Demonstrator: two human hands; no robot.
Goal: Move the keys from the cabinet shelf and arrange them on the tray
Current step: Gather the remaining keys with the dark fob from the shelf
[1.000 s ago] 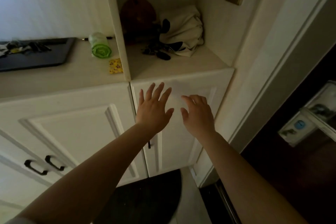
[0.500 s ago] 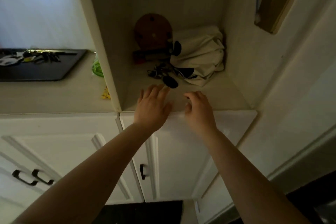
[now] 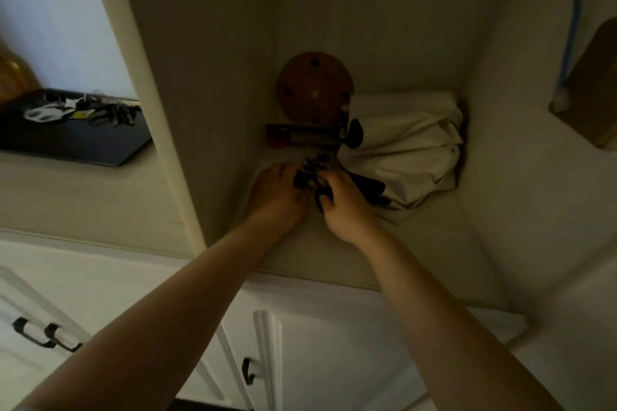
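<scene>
Both hands are closing on the keys (image 3: 310, 170) on the cabinet shelf (image 3: 334, 253): left hand (image 3: 278, 198) and right hand (image 3: 344, 207) curling fingers around the dark bunch. Just right of the keys, a white cloth bag (image 3: 410, 157) is sitting; well left, the black tray (image 3: 66, 143) is holding other keys.

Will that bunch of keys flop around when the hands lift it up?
Probably yes. The keys look like several loose dark pieces bunched together, so they would likely dangle and swing. Both hands, left hand and right hand, are gathering them, which suggests a scattered, slippery handful.
</scene>
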